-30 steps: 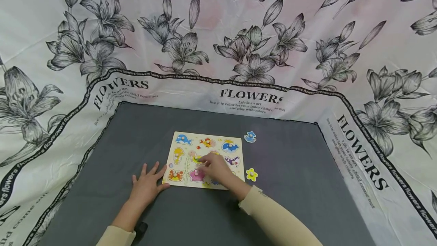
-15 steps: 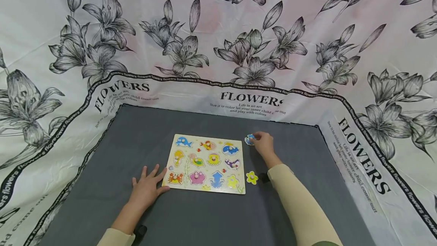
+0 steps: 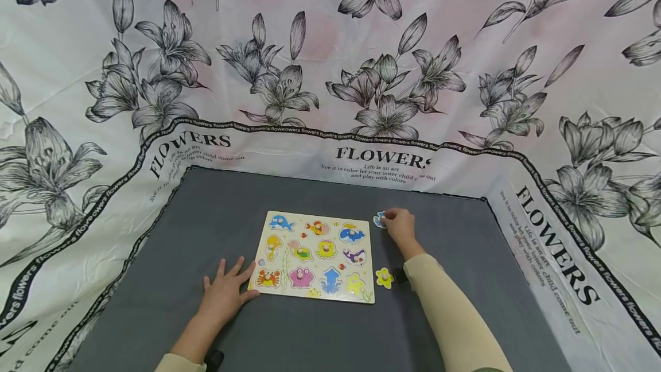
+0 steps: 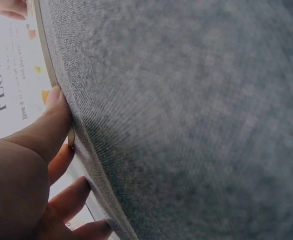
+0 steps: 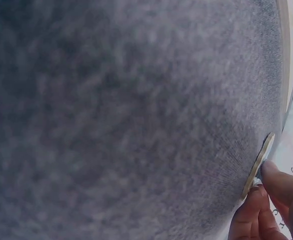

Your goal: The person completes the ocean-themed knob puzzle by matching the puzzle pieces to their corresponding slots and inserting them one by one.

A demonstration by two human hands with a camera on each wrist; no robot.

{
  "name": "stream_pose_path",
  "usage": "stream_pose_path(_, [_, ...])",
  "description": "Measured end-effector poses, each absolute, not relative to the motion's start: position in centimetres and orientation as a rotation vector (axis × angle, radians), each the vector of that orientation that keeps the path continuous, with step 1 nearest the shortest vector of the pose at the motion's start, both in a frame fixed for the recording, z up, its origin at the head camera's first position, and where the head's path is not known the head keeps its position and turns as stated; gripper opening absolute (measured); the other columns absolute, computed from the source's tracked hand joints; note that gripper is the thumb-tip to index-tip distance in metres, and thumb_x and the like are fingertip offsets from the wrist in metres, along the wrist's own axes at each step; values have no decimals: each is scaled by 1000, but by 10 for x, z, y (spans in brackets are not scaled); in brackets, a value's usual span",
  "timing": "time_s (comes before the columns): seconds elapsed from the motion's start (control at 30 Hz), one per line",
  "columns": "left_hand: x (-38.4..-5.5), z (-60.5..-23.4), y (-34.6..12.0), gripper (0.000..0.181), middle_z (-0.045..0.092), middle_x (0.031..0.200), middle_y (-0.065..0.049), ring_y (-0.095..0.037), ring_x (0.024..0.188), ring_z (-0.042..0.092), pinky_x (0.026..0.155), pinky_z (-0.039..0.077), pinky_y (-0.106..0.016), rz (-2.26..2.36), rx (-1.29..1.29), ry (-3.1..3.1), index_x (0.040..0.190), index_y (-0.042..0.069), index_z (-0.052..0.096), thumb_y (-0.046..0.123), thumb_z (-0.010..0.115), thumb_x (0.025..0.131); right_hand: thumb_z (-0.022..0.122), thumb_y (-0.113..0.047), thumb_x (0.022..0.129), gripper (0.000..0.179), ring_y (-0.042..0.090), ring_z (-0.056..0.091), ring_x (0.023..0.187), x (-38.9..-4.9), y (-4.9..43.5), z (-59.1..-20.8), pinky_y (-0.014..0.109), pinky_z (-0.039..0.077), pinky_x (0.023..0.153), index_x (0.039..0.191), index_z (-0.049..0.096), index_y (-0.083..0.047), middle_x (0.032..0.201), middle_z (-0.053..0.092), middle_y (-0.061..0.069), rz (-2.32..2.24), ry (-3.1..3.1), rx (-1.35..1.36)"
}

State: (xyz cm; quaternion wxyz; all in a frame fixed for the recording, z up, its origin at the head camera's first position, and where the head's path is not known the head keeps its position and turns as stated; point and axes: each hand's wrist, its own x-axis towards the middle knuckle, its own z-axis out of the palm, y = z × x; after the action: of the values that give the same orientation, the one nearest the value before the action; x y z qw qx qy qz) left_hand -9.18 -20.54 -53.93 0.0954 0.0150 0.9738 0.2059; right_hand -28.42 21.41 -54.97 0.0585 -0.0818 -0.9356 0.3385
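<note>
My right hand point(image 3: 400, 227) pinches a blue squid-shaped puzzle piece point(image 3: 378, 220) just beyond the board's right edge. Thumb and fingertips meet at its knob in the right wrist view, where the wooden piece point(image 5: 259, 165) appears edge-on and tilted. The pale wooden peg puzzle board point(image 3: 317, 271) lies on the dark grey cloth, with sea-animal pieces in it. Flat at the board's lower left, my left hand point(image 3: 223, 293) spreads its fingers, thumb and fingertips touching the edge. The left wrist view shows that thumb point(image 4: 56, 110) along the board's side.
A yellow flower-like puzzle piece point(image 3: 384, 278) lies right of the board, near the right sleeve point(image 3: 449, 303). Crab point(image 3: 268, 278) and pink shell point(image 3: 301, 278) pieces sit in the board's front row. White flower-printed cloth point(image 3: 289, 154) rises behind the grey surface.
My right hand has moved from over the board's middle to the blue piece on the right and taken hold of it. My left hand stays at the board's edge.
</note>
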Motion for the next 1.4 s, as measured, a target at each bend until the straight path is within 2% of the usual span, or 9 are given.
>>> stream_pose_path(0.33, [-92,-540,-204,76,36,161,-19,-57,148,14,103,18,-86,607,33,2871,151,19,50,44,76,85,73,-10,93,20,33,67,104,-282,215,-546,46,55,87,110,77,0,108,75,18,1040,-2800,-253])
stream_pose_path(0.57, [-91,-538,-205,75,36,160,-19,-58,148,14,103,19,-86,601,37,2877,151,19,50,44,75,86,75,-14,93,20,30,70,102,-277,210,-537,44,57,84,109,79,-3,109,76,16,1050,-2766,-226])
stream_pose_path(0.9, [-92,-539,-203,76,34,161,-19,-57,148,12,103,17,-86,589,24,2850,152,19,48,47,74,86,75,-15,93,19,26,72,92,-255,200,-523,39,60,74,109,79,-5,107,76,14,1107,-2747,-182])
stream_pose_path(1.4, [-91,-538,-202,78,33,161,-21,-58,148,12,104,16,-86,580,21,2837,153,18,48,47,74,86,76,-15,92,18,25,75,92,-219,176,-501,39,62,74,106,80,-4,103,78,12,1118,-2749,-24])
